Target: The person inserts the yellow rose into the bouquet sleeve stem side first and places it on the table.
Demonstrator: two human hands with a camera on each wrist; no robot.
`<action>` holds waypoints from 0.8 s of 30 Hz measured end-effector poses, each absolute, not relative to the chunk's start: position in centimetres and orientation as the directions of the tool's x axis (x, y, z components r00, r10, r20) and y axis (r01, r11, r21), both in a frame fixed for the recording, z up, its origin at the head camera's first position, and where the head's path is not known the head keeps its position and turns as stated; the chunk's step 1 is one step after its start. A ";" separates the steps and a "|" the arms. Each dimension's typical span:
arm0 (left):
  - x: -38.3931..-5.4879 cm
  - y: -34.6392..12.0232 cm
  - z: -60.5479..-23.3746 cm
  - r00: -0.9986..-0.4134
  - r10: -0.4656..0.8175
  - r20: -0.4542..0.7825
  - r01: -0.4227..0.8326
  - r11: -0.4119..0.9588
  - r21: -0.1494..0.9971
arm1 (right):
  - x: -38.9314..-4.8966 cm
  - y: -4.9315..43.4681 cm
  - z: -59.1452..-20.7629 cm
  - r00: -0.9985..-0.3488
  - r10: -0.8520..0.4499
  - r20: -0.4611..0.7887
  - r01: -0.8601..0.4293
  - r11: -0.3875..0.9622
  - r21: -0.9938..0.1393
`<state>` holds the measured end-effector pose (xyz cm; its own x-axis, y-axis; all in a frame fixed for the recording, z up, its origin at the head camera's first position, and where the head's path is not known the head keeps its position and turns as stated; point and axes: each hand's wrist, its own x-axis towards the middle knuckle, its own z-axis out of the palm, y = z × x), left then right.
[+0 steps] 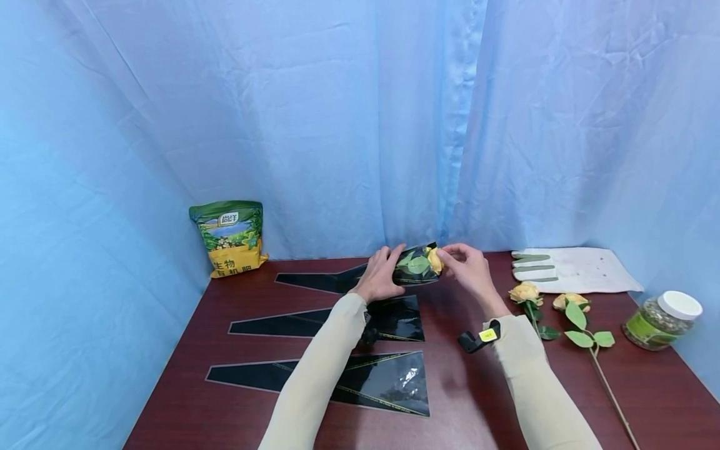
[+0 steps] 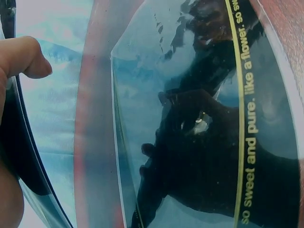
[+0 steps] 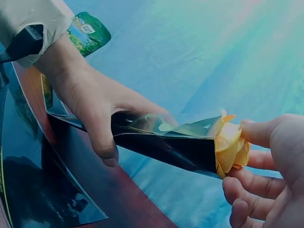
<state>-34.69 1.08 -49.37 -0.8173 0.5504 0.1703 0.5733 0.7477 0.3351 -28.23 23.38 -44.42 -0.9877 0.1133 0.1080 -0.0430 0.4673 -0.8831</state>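
A yellow rose (image 1: 435, 260) with green leaves lies inside a black-and-clear flower sleeve (image 3: 166, 151), its bloom showing at the wide mouth. My left hand (image 1: 380, 275) grips the sleeve around its middle, the thumb on the near side in the right wrist view. At the mouth, my right hand (image 1: 471, 273) pinches the bloom (image 3: 231, 148) between thumb and fingers. The stem is hidden in the sleeve's narrow part. The left wrist view shows part of the left hand (image 2: 19, 59) above a shiny sleeve with yellow lettering.
Two more flat sleeves (image 1: 394, 384) lie nearer on the dark red table (image 1: 455, 400). To the right are two yellow roses (image 1: 525, 292), white gloves (image 1: 585, 269) and a lidded jar (image 1: 658, 322). A fertilizer bag (image 1: 230, 240) stands back left, before blue curtains.
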 end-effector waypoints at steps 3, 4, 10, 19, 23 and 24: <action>-34.7 1.1 -49.4 -0.816 0.551 0.173 0.576 0.749 0.329 | -28.2 23.1 -44.5 -0.989 0.113 0.096 -0.031 0.475 -0.879; -34.7 1.1 -49.4 -0.815 0.552 0.176 0.577 0.749 0.326 | -28.3 23.1 -44.6 -0.989 0.110 0.096 -0.032 0.479 -0.877; -34.7 0.9 -49.5 -0.815 0.547 0.189 0.578 0.750 0.323 | -28.2 23.2 -45.0 -0.989 0.095 0.113 -0.059 0.445 -0.893; -34.6 0.9 -49.3 -0.821 0.542 0.181 0.570 0.752 0.333 | -28.0 22.8 -46.1 -0.986 0.108 0.130 -0.071 0.436 -0.897; -34.6 1.0 -49.1 -0.826 0.536 0.176 0.562 0.754 0.339 | -27.8 22.6 -46.4 -0.986 0.090 0.139 -0.080 0.471 -0.878; -34.6 0.9 -49.1 -0.826 0.535 0.177 0.561 0.753 0.342 | -27.8 22.5 -46.5 -0.987 0.086 0.139 -0.081 0.481 -0.873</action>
